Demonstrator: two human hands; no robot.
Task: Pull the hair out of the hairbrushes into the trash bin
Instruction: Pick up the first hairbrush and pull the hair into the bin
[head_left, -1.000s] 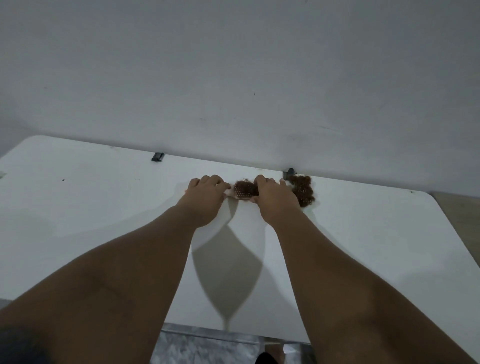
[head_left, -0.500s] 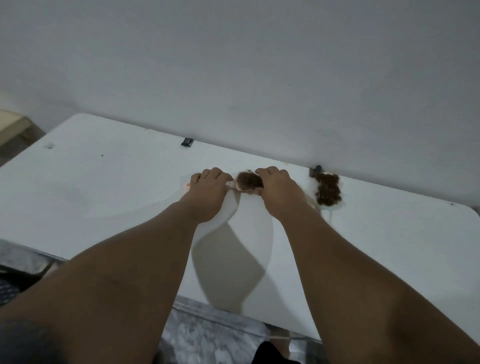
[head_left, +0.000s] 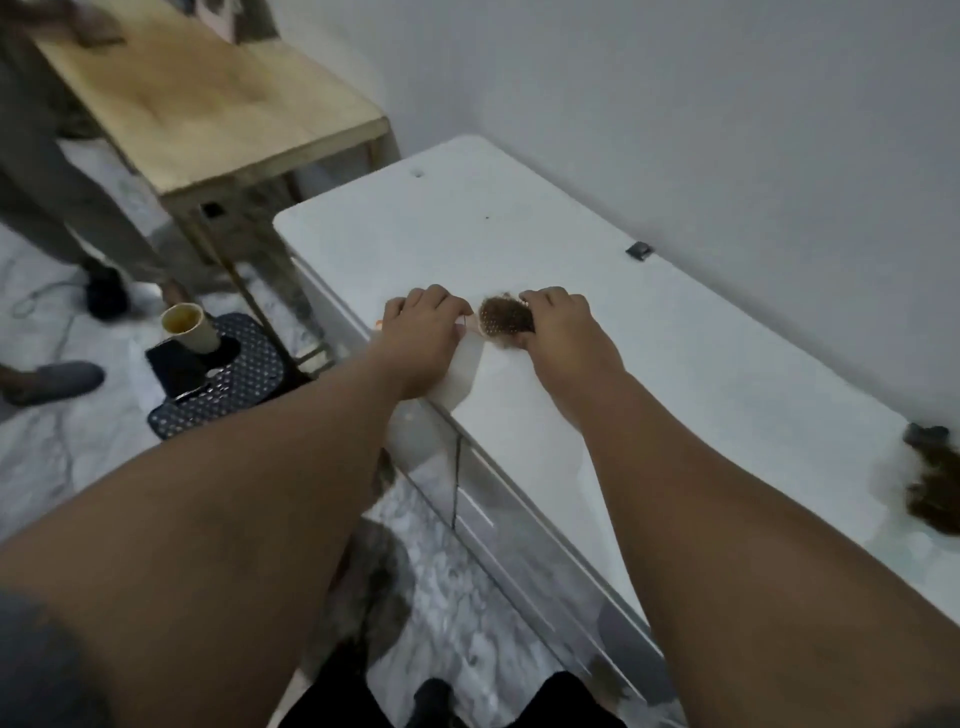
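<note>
Hairbrush (head_left: 505, 315): lies between the two hands, its bristle head packed with brown hair, over the left end of the white surface (head_left: 727, 374).
Left hand (head_left: 423, 332): fingers (head_left: 431, 299) curled down and closed round the brush's pale pinkish handle, which juts out on their left side; knuckles up.
Right hand (head_left: 563, 332): fingers (head_left: 550, 299) bent over the far side of the bristle head, thumb at its near side, pinching the head and the hair in it.
Hair in the brush: a brown mat across the bristles, just left of the right fingers, touching them.
Second clump of hair (head_left: 932, 493): well to the right of the right fingers, at the frame edge on the surface, blurred; a small dark object sits at its far end.
Trash bin (head_left: 218, 371): dark perforated bin on the floor, well to the left of and below the left fingers; a pale cup (head_left: 189, 327) stands at it.
Wooden table (head_left: 208, 104): beyond the bin, far left of the fingers.
Another person: legs and shoes at the left frame edge.
</note>
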